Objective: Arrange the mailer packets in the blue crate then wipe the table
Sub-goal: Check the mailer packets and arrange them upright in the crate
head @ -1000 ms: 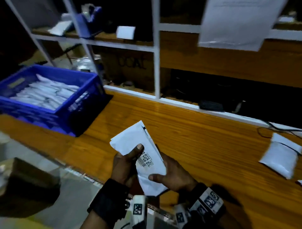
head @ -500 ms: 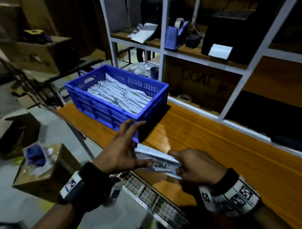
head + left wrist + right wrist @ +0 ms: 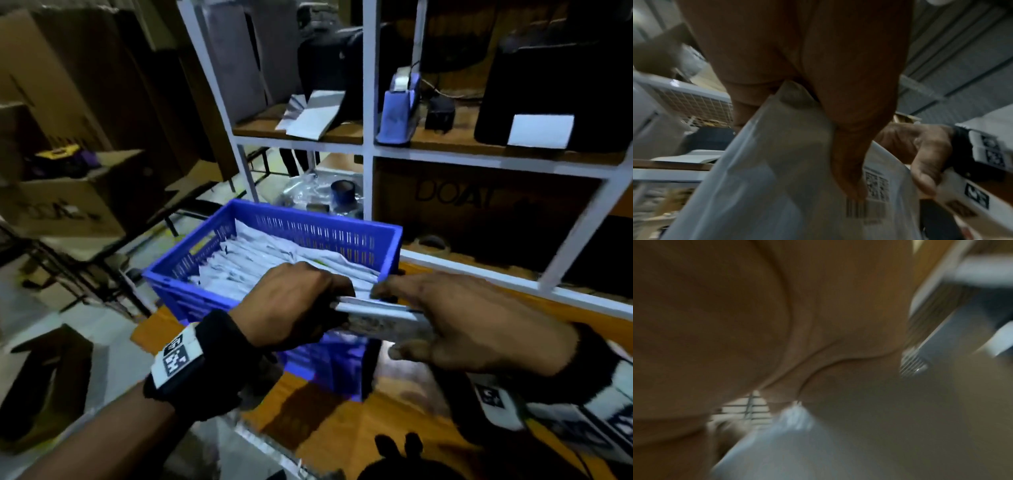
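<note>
The blue crate (image 3: 363, 236) stands at the left end of the wooden table (image 3: 394, 428), with several white mailer packets (image 3: 260, 263) lying inside. Both hands hold a flat white mailer packet (image 3: 380, 317) with a barcode label level over the crate's near right corner. My left hand (image 3: 337, 303) grips its left end, with the thumb over the label and the fingers on the other side of the packet (image 3: 777, 178). My right hand (image 3: 388, 329) pinches the right end, with the fingers on top and the thumb below. The right wrist view is blurred and shows only palm and white packet (image 3: 818, 451).
A white-framed shelf rack (image 3: 368, 147) rises right behind the crate. It carries a blue tape dispenser (image 3: 397, 113), papers (image 3: 315, 116) and a black printer (image 3: 555, 78). Cardboard boxes (image 3: 68, 198) stand on the floor to the left. The table's front edge runs below my wrists.
Both hands carried the packet from the table's front to the left and up over the crate. My left hand, spread open half a second ago, now grips the packet's end.
</note>
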Tool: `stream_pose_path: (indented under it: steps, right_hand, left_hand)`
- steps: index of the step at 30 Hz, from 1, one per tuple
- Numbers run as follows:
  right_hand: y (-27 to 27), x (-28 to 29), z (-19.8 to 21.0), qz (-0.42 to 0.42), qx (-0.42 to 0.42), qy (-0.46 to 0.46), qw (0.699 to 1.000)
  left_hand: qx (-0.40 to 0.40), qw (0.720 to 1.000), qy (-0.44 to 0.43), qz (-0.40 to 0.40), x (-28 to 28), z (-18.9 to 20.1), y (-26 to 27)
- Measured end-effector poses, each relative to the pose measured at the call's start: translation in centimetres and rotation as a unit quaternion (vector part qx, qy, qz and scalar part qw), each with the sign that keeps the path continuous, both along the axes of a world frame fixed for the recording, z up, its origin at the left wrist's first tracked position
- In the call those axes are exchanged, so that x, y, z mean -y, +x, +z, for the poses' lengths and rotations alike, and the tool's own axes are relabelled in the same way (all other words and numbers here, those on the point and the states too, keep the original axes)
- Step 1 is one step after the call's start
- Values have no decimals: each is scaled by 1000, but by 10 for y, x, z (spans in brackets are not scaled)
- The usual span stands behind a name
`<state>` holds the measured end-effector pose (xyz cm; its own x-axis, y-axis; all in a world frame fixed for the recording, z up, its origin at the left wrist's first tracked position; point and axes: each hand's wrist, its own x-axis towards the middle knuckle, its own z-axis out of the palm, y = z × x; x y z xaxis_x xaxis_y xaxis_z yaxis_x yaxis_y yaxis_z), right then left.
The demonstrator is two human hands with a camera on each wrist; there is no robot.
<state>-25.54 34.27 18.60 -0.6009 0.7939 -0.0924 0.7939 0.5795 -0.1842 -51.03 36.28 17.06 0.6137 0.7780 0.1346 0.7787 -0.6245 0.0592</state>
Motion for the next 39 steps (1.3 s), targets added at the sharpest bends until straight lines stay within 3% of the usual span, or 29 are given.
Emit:
stream_pose_path:
  steps: [4, 8, 12, 16, 23, 31, 37, 39]
  right_hand:
    - [-37, -57, 13, -19, 38, 48, 998]
    - [-59, -132, 13, -94, 45, 74, 992]
    - [-84, -193, -27, -170, 11, 40, 985]
    - [-104, -224, -53, -232, 68, 45, 969]
    - [-123, -255, -69, -323, 128, -22, 937]
    - [-131, -284, -91, -317, 280, -100, 901]
    - [-147, -299, -110, -294, 238, -169, 910]
    - [-147, -297, -121, -290, 262, -203, 898]
  left_hand:
    - [16, 999, 21, -31, -76, 23, -32]
    - [36, 997, 5, -69, -171, 25, -56]
    - [5, 998, -2, -58, -252, -10, -65]
    - [-35, 996, -21, -74, -307, -53, -70]
    - [-83, 986, -74, -123, -332, -99, -70]
    - [-115, 979, -111, -130, -337, -126, -52]
    - [-142, 977, -100, -123, -330, -142, -49]
    - [-146, 972, -116, -146, -328, -146, -50]
